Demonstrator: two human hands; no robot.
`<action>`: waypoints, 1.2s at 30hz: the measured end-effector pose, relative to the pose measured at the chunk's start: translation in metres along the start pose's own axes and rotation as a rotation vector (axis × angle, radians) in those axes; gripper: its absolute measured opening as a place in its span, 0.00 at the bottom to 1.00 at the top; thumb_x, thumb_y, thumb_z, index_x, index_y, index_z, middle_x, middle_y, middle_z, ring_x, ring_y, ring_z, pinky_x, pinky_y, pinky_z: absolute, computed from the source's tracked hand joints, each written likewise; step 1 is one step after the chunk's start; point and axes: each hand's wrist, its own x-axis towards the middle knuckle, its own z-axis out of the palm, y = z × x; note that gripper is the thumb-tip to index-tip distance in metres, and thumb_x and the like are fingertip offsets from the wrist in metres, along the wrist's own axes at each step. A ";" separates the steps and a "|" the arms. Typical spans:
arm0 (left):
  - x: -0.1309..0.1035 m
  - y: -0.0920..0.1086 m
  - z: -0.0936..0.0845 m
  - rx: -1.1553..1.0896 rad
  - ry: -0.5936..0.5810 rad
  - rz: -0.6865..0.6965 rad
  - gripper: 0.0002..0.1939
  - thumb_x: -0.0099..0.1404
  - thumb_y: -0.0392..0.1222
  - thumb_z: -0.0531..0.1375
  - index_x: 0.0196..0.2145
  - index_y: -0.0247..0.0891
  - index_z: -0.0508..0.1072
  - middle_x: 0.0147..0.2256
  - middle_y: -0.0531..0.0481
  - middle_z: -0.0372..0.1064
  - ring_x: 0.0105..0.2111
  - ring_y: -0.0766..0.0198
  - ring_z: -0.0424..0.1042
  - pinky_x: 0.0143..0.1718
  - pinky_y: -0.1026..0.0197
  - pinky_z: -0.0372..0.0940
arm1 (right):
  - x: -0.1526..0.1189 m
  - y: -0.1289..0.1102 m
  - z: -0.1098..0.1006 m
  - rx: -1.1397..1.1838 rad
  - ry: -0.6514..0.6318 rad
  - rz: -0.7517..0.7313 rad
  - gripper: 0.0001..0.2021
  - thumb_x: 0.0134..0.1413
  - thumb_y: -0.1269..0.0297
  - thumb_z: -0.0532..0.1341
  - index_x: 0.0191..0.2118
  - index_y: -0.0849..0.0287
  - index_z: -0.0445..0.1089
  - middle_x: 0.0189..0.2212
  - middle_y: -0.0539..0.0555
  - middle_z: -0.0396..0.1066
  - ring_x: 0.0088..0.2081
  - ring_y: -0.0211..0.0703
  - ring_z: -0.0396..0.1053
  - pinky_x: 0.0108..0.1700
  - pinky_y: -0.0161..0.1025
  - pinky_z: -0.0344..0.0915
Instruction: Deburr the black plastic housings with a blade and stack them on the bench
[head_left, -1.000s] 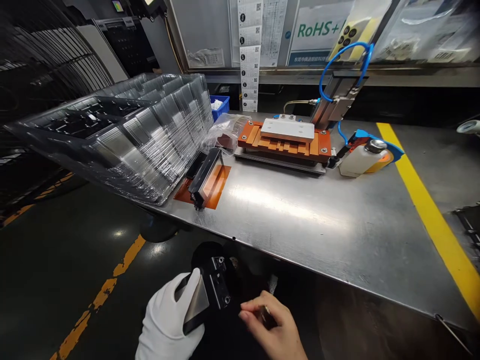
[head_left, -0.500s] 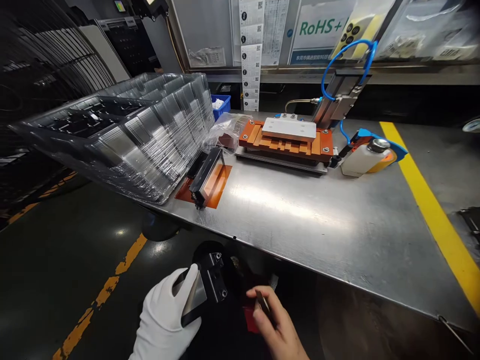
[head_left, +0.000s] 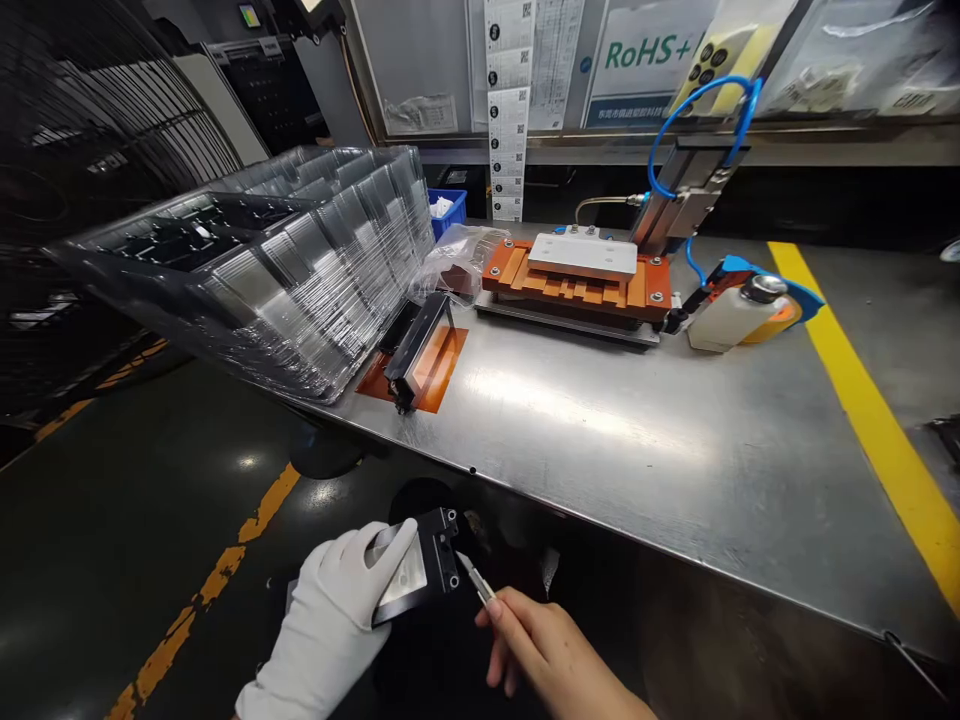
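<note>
In a white glove, my left hand [head_left: 345, 590] grips a black part [head_left: 439, 550] that has a shiny flat face and two metal-ringed holes at its right end. The part is held in front of the table edge, low in the view. My bare right hand [head_left: 532, 635] is closed round a small knife [head_left: 475, 577], whose blade points up and left, close to the part's right end. Whether the blade touches the part cannot be made out.
A metal table [head_left: 585, 400] bears stacked clear trays [head_left: 300, 290], a black part [head_left: 420, 350] on an orange sheet [head_left: 448, 370], an orange fixture [head_left: 499, 270] with a white plate [head_left: 581, 256], and a white bottle [head_left: 724, 318]. A blue bin [head_left: 455, 212] is behind.
My right hand has turned the knife so its blade points at the part and has come nearer. My left hand has tilted the part and moved it slightly. The whole view has shifted a little.
</note>
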 end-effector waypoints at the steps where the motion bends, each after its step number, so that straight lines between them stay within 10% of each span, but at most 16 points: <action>1: 0.000 -0.001 0.001 0.030 -0.019 0.012 0.43 0.53 0.24 0.58 0.65 0.45 0.57 0.49 0.40 0.68 0.45 0.48 0.71 0.45 0.45 0.67 | 0.002 0.001 0.003 -0.020 -0.016 0.023 0.25 0.71 0.44 0.45 0.43 0.56 0.73 0.26 0.52 0.79 0.24 0.39 0.73 0.32 0.34 0.68; 9: 0.001 0.001 0.003 0.104 -0.101 0.009 0.43 0.53 0.25 0.59 0.65 0.47 0.61 0.50 0.39 0.68 0.44 0.48 0.71 0.45 0.46 0.66 | 0.009 0.000 0.017 -0.101 0.057 0.112 0.23 0.71 0.49 0.45 0.42 0.56 0.72 0.22 0.50 0.78 0.16 0.34 0.66 0.27 0.32 0.66; 23: 0.007 0.010 0.000 0.158 -0.119 0.004 0.44 0.51 0.20 0.55 0.64 0.46 0.62 0.50 0.40 0.70 0.44 0.50 0.72 0.44 0.48 0.66 | 0.024 0.016 0.042 0.830 -0.134 0.324 0.40 0.46 0.27 0.57 0.44 0.65 0.68 0.13 0.49 0.68 0.14 0.36 0.64 0.16 0.28 0.55; 26: 0.005 0.006 0.002 0.107 -0.162 0.008 0.43 0.52 0.21 0.56 0.65 0.46 0.61 0.51 0.39 0.69 0.47 0.48 0.71 0.47 0.46 0.65 | 0.015 0.015 0.018 0.622 -0.084 0.201 0.39 0.56 0.31 0.53 0.55 0.65 0.68 0.19 0.50 0.70 0.20 0.40 0.70 0.23 0.33 0.63; 30: 0.004 0.005 0.000 0.062 -0.198 0.008 0.42 0.53 0.25 0.58 0.65 0.47 0.61 0.52 0.39 0.69 0.47 0.47 0.71 0.47 0.45 0.65 | 0.009 0.019 -0.012 -0.232 0.271 -0.180 0.26 0.68 0.41 0.49 0.59 0.46 0.71 0.34 0.54 0.72 0.37 0.46 0.72 0.40 0.44 0.67; 36: 0.001 0.007 -0.009 0.040 -0.159 0.039 0.43 0.51 0.22 0.57 0.64 0.48 0.62 0.50 0.39 0.70 0.46 0.47 0.72 0.45 0.46 0.66 | 0.014 0.023 -0.024 -0.944 0.477 -0.505 0.20 0.74 0.53 0.46 0.60 0.45 0.70 0.32 0.54 0.71 0.29 0.42 0.65 0.31 0.38 0.60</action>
